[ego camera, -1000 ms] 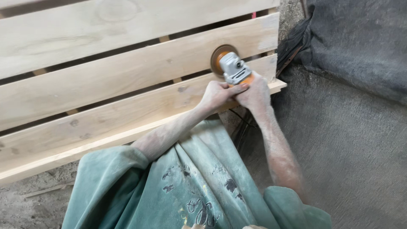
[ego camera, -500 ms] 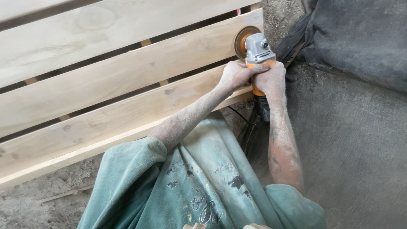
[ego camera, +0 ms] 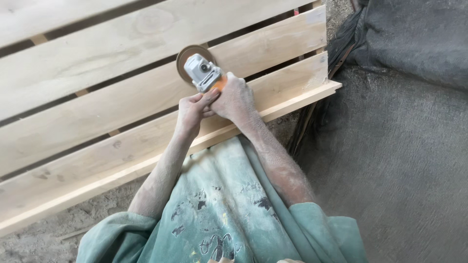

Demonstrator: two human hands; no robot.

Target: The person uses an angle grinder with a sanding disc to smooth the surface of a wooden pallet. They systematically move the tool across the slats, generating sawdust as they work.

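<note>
Dust-coated right hand [ego camera: 236,97] is wrapped around the orange body of a grey angle grinder [ego camera: 204,73]; left hand [ego camera: 192,109] is clasped just below it, fingers closed on the same grip. Disc lies on the middle board [ego camera: 122,104] of a pale slatted wooden frame [ego camera: 58,160]. Boards all look equally pale; sanded versus unsanded areas cannot be distinguished. Green shirt [ego camera: 219,209] below; grey fabric [ego camera: 404,146] at right.

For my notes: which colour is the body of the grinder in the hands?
Light grey angle grinder, with an orange part by the hands, in the head view.
</note>
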